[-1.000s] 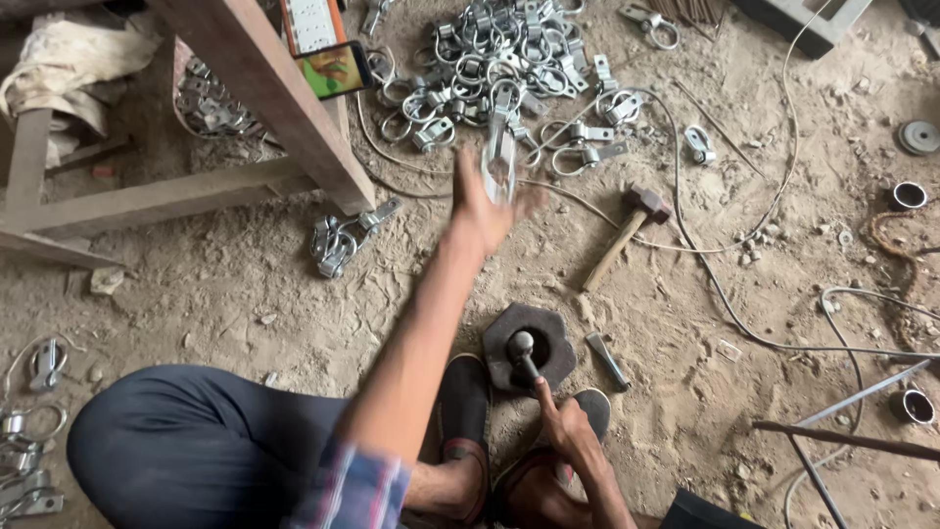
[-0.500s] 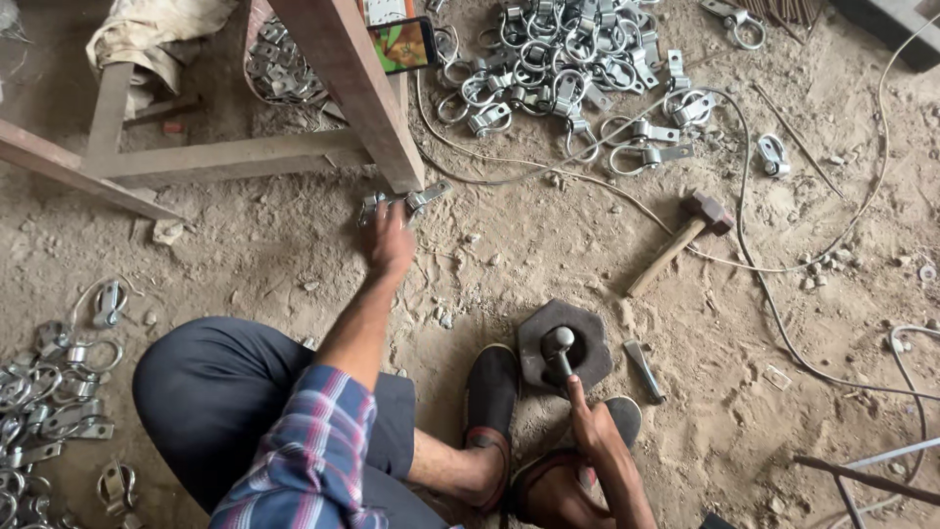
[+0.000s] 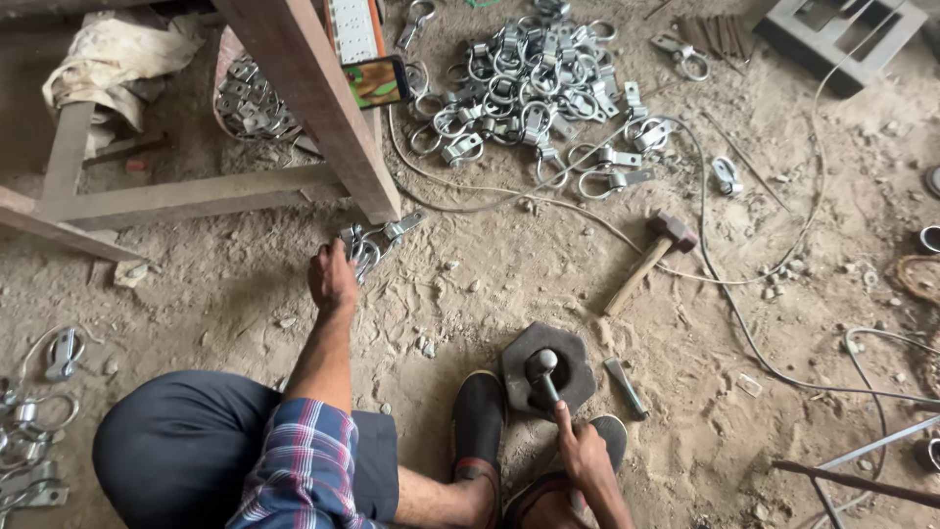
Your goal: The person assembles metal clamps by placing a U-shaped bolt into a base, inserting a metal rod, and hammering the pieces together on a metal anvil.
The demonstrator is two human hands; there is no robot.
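I sit on a sandy floor. My left hand [image 3: 333, 276] reaches forward and closes on a small heap of metal clamps [image 3: 370, 245] by the foot of a wooden table leg [image 3: 323, 108]. My right hand [image 3: 580, 453] grips the handle of a round-headed steel punch [image 3: 541, 370] that rests on a dark hexagonal iron block [image 3: 546, 367] in front of my shoes [image 3: 478, 423].
A wooden-handled hammer [image 3: 648, 257] lies beyond the block, a short steel chisel [image 3: 625, 387] beside it. A big pile of metal clamps [image 3: 529, 83] lies farther off, more clamps [image 3: 34, 441] at left. Wires [image 3: 744, 323] trail across the sand. Metal rods [image 3: 862, 475] lie at right.
My left hand came down from the air over the big pile and moved left to the small heap by the table leg. The right hand stayed on the punch.
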